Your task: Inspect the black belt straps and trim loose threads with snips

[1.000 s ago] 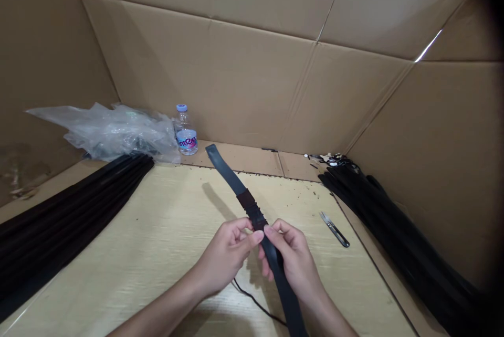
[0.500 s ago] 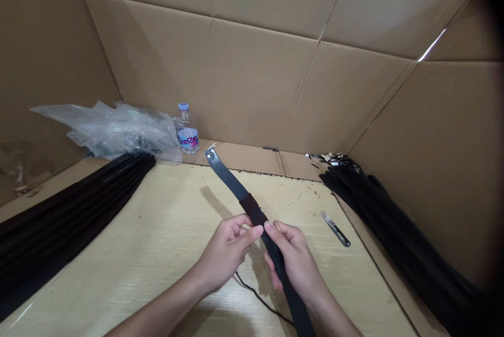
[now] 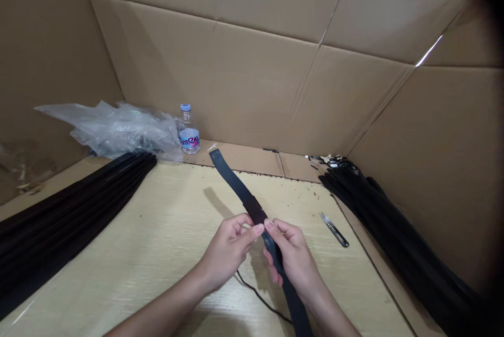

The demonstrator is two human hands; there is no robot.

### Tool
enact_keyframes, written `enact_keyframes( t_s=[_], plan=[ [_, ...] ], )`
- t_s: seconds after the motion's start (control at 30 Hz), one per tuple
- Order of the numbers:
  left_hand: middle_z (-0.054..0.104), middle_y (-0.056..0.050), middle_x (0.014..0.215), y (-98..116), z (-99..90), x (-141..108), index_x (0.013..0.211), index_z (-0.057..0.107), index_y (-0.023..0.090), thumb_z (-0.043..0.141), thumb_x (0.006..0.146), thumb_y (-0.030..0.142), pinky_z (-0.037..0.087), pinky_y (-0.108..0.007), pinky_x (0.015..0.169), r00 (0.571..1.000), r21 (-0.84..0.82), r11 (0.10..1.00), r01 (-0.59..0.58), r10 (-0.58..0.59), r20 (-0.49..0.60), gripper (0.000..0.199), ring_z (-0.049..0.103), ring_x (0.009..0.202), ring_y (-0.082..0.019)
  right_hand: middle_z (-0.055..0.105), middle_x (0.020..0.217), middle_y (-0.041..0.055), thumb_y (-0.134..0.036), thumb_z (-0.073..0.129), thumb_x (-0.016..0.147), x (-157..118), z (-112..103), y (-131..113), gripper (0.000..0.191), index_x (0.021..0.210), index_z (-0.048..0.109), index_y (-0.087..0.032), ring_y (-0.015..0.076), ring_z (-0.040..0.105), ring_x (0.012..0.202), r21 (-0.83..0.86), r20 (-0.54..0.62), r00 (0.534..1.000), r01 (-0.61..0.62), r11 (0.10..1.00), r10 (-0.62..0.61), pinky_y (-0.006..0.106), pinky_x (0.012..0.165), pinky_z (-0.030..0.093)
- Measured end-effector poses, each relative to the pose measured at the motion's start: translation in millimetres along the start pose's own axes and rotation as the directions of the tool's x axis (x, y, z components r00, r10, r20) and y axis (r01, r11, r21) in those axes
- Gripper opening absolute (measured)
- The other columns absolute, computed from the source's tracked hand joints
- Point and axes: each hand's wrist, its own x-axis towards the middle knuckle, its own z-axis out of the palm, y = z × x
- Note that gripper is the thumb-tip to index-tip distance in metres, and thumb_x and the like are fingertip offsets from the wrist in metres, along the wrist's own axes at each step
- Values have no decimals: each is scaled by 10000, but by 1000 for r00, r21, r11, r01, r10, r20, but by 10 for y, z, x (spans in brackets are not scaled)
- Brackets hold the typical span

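Observation:
A flat, dark strap [image 3: 233, 181] runs from the lower middle of the view up and to the left, held above the table. Around its middle sits a dark brown wrapped band [image 3: 254, 208]. My left hand [image 3: 230, 245] pinches the strap at the lower edge of that band, thumb on top. Close beside it, my right hand [image 3: 293, 253] also grips the strap, its thumb near the other thumb and its fingers curled underneath. A thin black cord [image 3: 260, 296] hangs below the hands toward the lower edge.
Thread snips [image 3: 334, 230] lie on the table [image 3: 165, 232] to the right. Bundles of black straps lie at the left [image 3: 79, 216] and right [image 3: 394, 242]. A water bottle [image 3: 190, 132] and crumpled plastic bags [image 3: 126, 129] stand at the back, before cardboard walls [image 3: 236, 74].
The strap has turned a little about its length, so its far end no longer shows the shiny face with the metal stud. Both hands keep their hold in nearly the same place.

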Motion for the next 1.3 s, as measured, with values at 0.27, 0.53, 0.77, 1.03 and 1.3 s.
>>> enact_keyframes(
  t_s=[0.27, 0.53, 0.77, 1.03, 1.3],
  plan=[
    [279, 114, 446, -10, 36, 8, 693, 421, 170, 622, 796, 481, 87, -173, 386, 999, -64, 998, 6, -8, -40, 384, 173, 361, -2, 445, 381, -34, -632, 472, 841, -9, 48, -4, 513, 653, 479, -155, 93, 413, 261, -11, 8, 995, -98, 995, 98, 165, 261, 274],
    [288, 117, 441, -26, 15, 10, 795, 495, 158, 608, 810, 474, 84, -168, 390, 1000, -58, 998, 31, -30, 3, 336, 176, 351, -3, 480, 408, -11, -643, 438, 848, 14, 8, -19, 526, 663, 473, -152, 103, 440, 278, 102, 32, 986, -165, 981, 163, 169, 267, 279],
    [344, 99, 435, -4, -91, 53, 675, 477, 147, 690, 744, 449, 135, -160, 382, 999, -41, 998, -40, 39, -9, 376, 235, 365, -11, 616, 558, 52, -600, 550, 798, -11, -46, 14, 461, 815, 516, -141, 89, 464, 384, 207, 130, 984, -150, 967, 125, 167, 367, 310],
    [497, 47, 524, 52, -86, 42, 699, 536, 121, 782, 645, 439, 208, -153, 423, 998, -106, 993, -51, 56, 42, 406, 326, 413, -15, 615, 676, 23, -417, 769, 698, -88, -64, 39, 419, 924, 573, -125, 82, 542, 563, 279, 40, 989, -150, 948, 145, 167, 512, 419],
    [546, 4, 540, 47, -126, 20, 757, 576, 99, 750, 695, 414, 165, -162, 424, 989, -172, 982, 74, -49, 142, 366, 338, 394, -17, 617, 651, -2, -337, 756, 725, -81, 30, 51, 400, 755, 392, -174, 100, 559, 449, 309, 242, 970, -79, 948, 2, 225, 405, 493]
  ],
)
